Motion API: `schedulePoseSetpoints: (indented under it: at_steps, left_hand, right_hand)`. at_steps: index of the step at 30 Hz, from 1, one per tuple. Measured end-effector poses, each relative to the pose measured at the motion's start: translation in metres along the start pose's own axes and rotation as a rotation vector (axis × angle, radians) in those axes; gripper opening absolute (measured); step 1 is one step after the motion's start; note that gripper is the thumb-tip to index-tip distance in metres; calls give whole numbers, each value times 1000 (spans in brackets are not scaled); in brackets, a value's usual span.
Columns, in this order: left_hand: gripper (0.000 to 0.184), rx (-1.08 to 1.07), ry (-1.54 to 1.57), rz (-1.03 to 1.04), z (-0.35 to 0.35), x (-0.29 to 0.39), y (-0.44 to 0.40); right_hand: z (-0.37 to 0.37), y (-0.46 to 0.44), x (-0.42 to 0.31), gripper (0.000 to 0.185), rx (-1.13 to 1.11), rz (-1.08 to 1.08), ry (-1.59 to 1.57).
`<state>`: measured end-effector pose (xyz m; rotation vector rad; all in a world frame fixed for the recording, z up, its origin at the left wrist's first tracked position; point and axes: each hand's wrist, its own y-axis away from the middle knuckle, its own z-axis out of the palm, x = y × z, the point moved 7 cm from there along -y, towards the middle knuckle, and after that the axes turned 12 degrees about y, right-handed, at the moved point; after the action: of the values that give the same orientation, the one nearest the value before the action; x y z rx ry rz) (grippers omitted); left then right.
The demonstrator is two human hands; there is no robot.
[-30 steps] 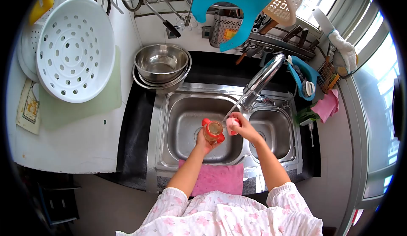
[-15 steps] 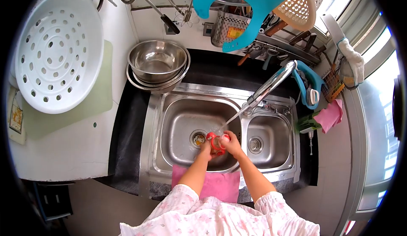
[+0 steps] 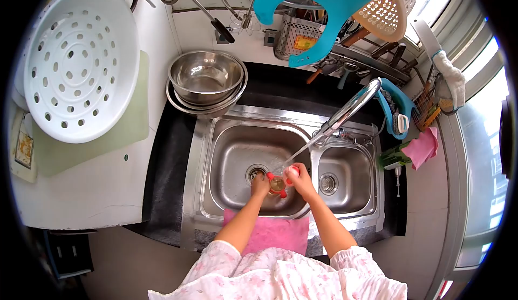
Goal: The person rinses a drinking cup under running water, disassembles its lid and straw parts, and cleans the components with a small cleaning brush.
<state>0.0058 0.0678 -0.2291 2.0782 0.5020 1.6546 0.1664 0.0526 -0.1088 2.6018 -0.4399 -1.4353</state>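
Over the large sink basin [image 3: 234,151], my left hand [image 3: 260,185] is closed around a small clear cup with red handles [image 3: 277,184], its round opening facing up. My right hand [image 3: 304,182] grips a red-and-clear lid [image 3: 292,174] just to the right of the cup, apart from it. A thin stream of water runs from the chrome faucet [image 3: 348,111] and splashes beside the cup. The basin drain [image 3: 256,173] lies by my left hand and is partly covered by it. My fingertips on the far sides are hidden.
A smaller basin [image 3: 345,192] adjoins on the right. Nested metal bowls [image 3: 208,79] stand behind left, near a white perforated tray [image 3: 81,68]. A pink cloth [image 3: 270,232] covers the sink's front edge. A blue caddy [image 3: 396,111] sits at the right, and utensils hang behind.
The lid and the cup have come apart; my right hand has drawn the lid slightly right, and the cup's opening now shows. The view has shifted slightly.
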Motion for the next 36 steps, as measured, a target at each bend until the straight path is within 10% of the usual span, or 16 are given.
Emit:
schedulePoseSetpoints:
  at_steps: [6, 21, 27, 30, 36]
  left_hand:
    - [55, -385, 336, 730, -19, 123, 73]
    - [49, -599, 361, 480, -24, 149, 75]
    - [51, -636, 527, 325, -42, 146, 70]
    - [47, -630, 644, 259, -46, 151, 71]
    - [47, -650, 619, 295, -45, 164, 74]
  right_hand:
    - [4, -9, -38, 44, -232, 137, -304]
    - [-10, -1, -75, 44, -288, 51, -212]
    - [-39, -17, -57, 34, 6, -83, -382]
    - [-65, 10, -104, 32, 510, -561, 369]
    - [-39, 16, -138, 19, 210, -488, 404]
